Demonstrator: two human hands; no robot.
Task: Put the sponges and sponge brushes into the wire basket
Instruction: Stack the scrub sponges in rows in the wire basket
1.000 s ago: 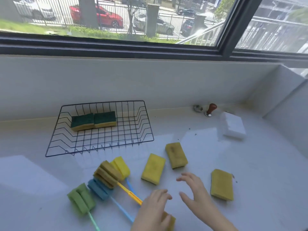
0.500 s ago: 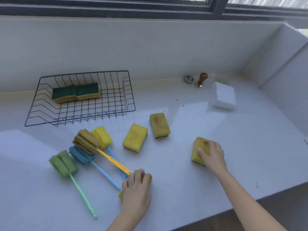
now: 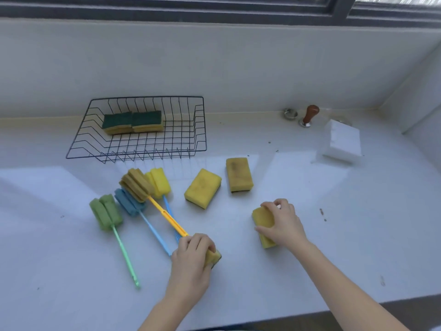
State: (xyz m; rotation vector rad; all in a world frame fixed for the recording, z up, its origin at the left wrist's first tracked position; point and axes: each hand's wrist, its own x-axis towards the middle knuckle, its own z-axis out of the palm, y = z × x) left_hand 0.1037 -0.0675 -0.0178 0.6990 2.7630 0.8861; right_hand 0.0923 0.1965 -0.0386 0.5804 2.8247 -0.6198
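Observation:
A black wire basket (image 3: pixel 195 130) stands at the back left with two green-topped sponges (image 3: pixel 133 121) inside. My left hand (image 3: pixel 191 259) grips a yellow sponge (image 3: pixel 213 256) near the front edge. My right hand (image 3: pixel 284 223) is closed over another yellow sponge (image 3: pixel 262 217) on the counter. Two more yellow sponges (image 3: pixel 202 187) (image 3: pixel 239 174) lie in the middle. Several sponge brushes lie left of them: green (image 3: pixel 106 211), blue (image 3: pixel 130 201), tan with an orange handle (image 3: pixel 137 185) and yellow (image 3: pixel 158 181).
A white block (image 3: pixel 341 140), a wooden-handled tamper (image 3: pixel 309 117) and a small metal ring (image 3: pixel 290 113) sit at the back right. The counter's front edge (image 3: pixel 310 314) runs close below my arms. A white wall rises behind the basket.
My right hand has closed more firmly on the right sponge and pulled it slightly nearer. My left hand has tightened on its sponge. The camera has shifted slightly.

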